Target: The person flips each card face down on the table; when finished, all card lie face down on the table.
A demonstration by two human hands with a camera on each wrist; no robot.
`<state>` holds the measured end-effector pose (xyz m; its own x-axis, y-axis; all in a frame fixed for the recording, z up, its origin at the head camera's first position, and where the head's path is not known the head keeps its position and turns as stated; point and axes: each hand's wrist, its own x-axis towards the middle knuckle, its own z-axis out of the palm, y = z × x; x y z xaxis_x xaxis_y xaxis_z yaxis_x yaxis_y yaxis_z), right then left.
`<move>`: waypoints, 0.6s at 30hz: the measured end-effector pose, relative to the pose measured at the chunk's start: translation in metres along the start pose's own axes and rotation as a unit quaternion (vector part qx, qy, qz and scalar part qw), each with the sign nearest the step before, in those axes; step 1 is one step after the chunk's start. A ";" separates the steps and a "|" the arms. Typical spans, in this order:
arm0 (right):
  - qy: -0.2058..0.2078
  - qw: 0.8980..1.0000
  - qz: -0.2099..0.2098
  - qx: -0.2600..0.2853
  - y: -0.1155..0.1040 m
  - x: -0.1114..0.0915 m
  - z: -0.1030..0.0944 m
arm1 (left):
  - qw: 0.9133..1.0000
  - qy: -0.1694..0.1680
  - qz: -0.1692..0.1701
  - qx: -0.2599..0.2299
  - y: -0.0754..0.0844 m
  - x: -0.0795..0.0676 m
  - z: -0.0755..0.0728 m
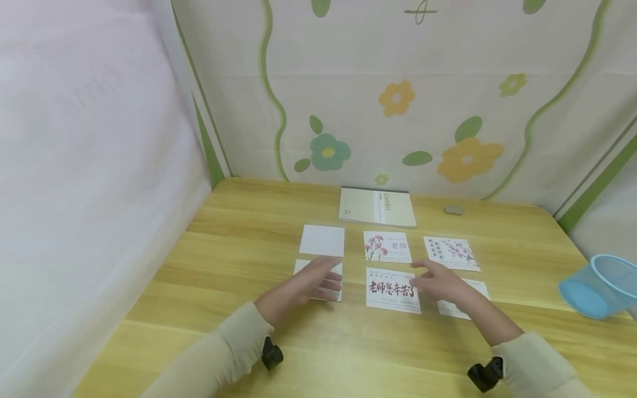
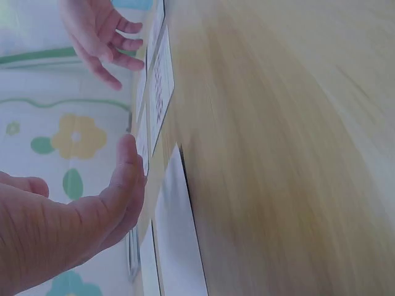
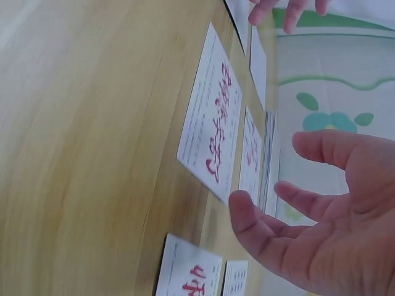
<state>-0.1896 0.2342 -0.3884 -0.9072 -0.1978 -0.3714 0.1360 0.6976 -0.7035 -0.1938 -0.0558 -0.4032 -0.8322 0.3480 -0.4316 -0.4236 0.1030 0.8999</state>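
Note:
Several square cards lie in two rows on the table. My left hand (image 1: 309,281) hovers over the front left white card (image 1: 301,266), fingers spread and holding nothing; it hides part of that card. The right hand (image 1: 440,283), its fingers loosely bent with nothing between them, is above the gap between the front middle card (image 1: 390,292), with large red characters, and the front right card (image 1: 452,310). Red writing shows on the front right card (image 3: 185,271) in the right wrist view. Behind are a blank white card (image 1: 322,241), a pink-flower card (image 1: 387,246) and a blossom-branch card (image 1: 452,253).
A notepad (image 1: 359,207) marked Gambit lies at the back edge by the flower-printed cloth (image 1: 368,127). To its right is a small grey piece (image 1: 453,210). At the far right a light-blue bin (image 1: 587,297) leans. Black wrist cameras (image 1: 271,354) hang below the sleeves.

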 end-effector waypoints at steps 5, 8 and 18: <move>-0.019 0.999 0.021 0.031 0.010 -0.002 -0.001 | 1.000 -0.024 -0.013 -0.012 -0.001 0.014 0.023; -0.018 0.998 0.027 0.047 0.010 -0.001 0.004 | 1.000 -0.022 -0.017 -0.012 -0.003 0.020 0.033; 0.010 0.997 0.042 0.067 0.008 0.003 0.013 | 0.999 0.010 -0.035 -0.027 -0.004 0.028 0.051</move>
<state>-0.1860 0.2299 -0.4030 -0.8983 -0.1281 -0.4204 0.2618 0.6125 -0.7459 -0.1970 0.0006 -0.4161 -0.8066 0.3222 -0.4956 -0.4999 0.0756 0.8628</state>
